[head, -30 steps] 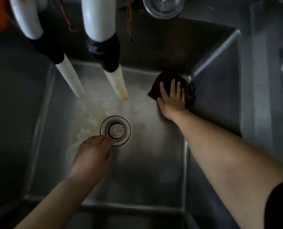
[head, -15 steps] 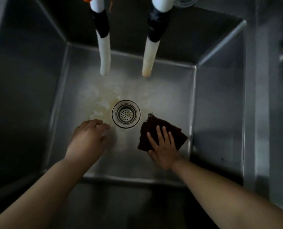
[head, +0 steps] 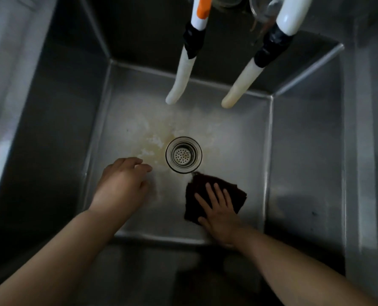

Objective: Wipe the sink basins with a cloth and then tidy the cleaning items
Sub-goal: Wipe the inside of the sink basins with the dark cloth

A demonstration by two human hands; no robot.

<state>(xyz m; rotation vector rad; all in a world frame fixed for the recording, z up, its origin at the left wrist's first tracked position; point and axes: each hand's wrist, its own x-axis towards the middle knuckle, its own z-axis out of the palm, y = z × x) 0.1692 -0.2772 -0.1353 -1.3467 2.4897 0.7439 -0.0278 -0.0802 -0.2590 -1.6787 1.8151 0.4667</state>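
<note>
i am looking down into the steel basin (head: 305, 151), the largest item in view, its floor showing a pale yellowish stain (head: 155, 140) spreading left of and behind the drain (head: 183, 154). two white hoses (head: 181, 78) with black tape joints are hanging over the far wall, their tips ending above the floor; the left one is carrying an orange band higher up.

my left hand (head: 123, 184) is hovering or resting on the floor left of the drain, fingers loosely curled and holding nothing; i cannot tell whether it is touching the steel. my right hand (head: 219, 213) is pressing flat on the cloth (head: 205, 186), fingers straight and slightly spread, not gripping it.

the cloth, dark and folded, is lying on the floor toward the near right corner, its far corner sitting just beside the drain's rim. the drain strainer is sitting in the middle of the floor.
</note>
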